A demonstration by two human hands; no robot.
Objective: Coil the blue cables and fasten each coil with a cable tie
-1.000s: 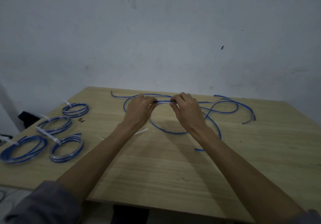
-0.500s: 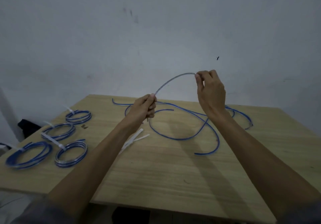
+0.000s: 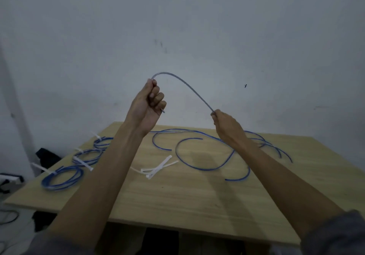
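Both of my hands were raised above the bench [image 3: 197, 199], set apart from one another, each clamped on the same blue cable [image 3: 187, 86]. My left hand [image 3: 147, 104] was the higher, fingers curled into a fist round the cable near its end, with a short stub protruding below the fist. My right hand [image 3: 227, 126] pinched the cable lower down. Between the two, the cable rose in an arch against the wall. Beyond my right hand it fell to the bench and joined the loose cables [image 3: 207, 167] lying in open loops at centre and right. Loose white cable ties [image 3: 158, 168] lay beside them. Tied coils [image 3: 61, 177] sat at the bench's left edge, each with a white tie.
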